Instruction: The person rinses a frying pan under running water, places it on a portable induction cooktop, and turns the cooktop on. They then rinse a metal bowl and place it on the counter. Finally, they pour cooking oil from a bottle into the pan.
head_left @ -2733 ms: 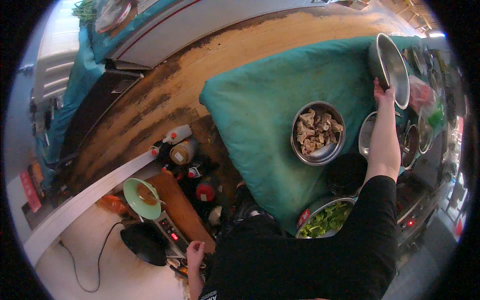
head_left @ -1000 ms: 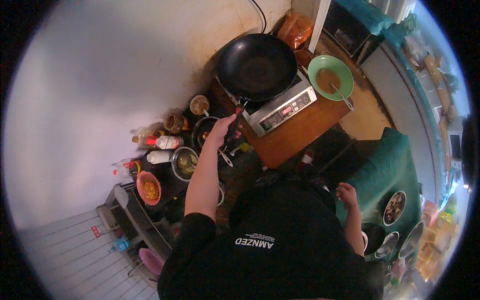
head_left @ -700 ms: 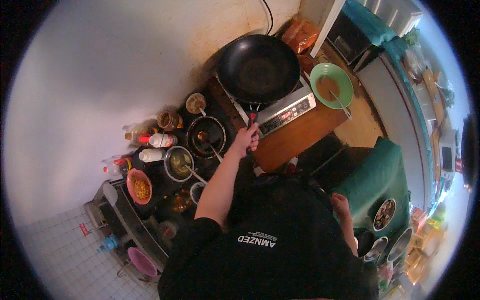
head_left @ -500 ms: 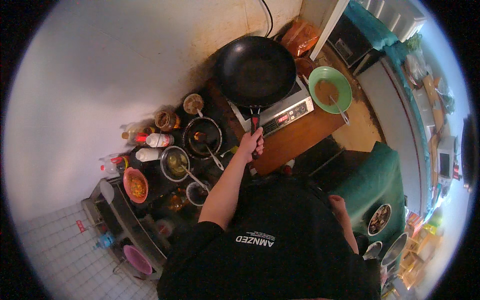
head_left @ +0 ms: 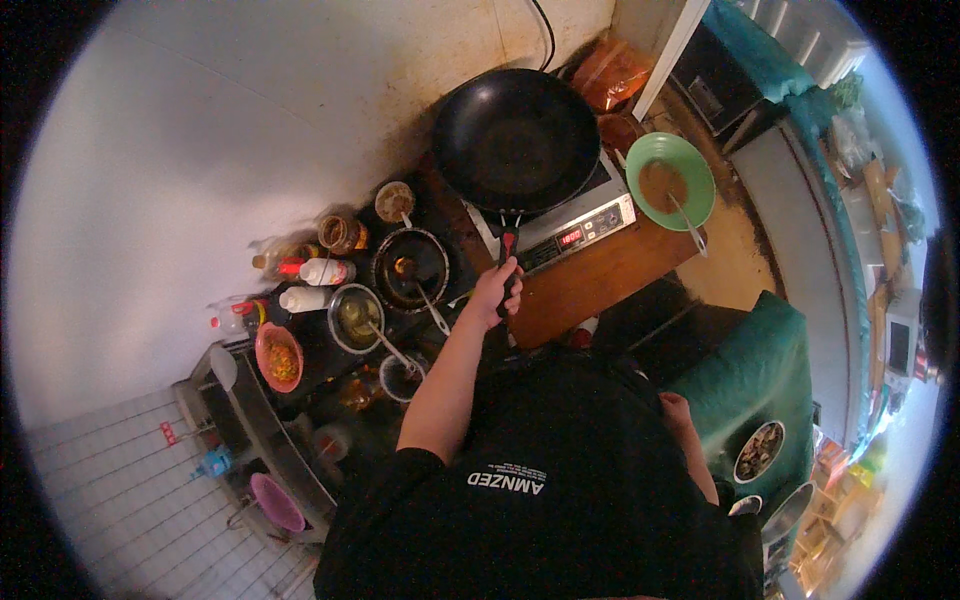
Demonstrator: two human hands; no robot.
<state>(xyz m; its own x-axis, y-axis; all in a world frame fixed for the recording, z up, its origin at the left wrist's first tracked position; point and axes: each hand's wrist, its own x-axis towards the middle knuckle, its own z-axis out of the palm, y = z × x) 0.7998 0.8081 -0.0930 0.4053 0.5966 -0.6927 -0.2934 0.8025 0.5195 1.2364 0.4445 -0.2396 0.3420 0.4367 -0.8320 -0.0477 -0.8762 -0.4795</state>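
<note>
Below the wok [head_left: 517, 143], a brown table [head_left: 580, 284] fronts a stained wall [head_left: 290, 140].

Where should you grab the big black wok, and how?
Probably by its long handle, coming from the person's side: it sticks out toward them, away from the wide round bowl of the wok over the cooker. The left hand wraps around it there.

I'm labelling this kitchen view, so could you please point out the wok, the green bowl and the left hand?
Wok [head_left: 516, 140]: head view, on its dark inner bottom.
Green bowl [head_left: 692, 163]: head view, on its bare inner wall.
Left hand [head_left: 491, 293]: head view, on its back.
</note>
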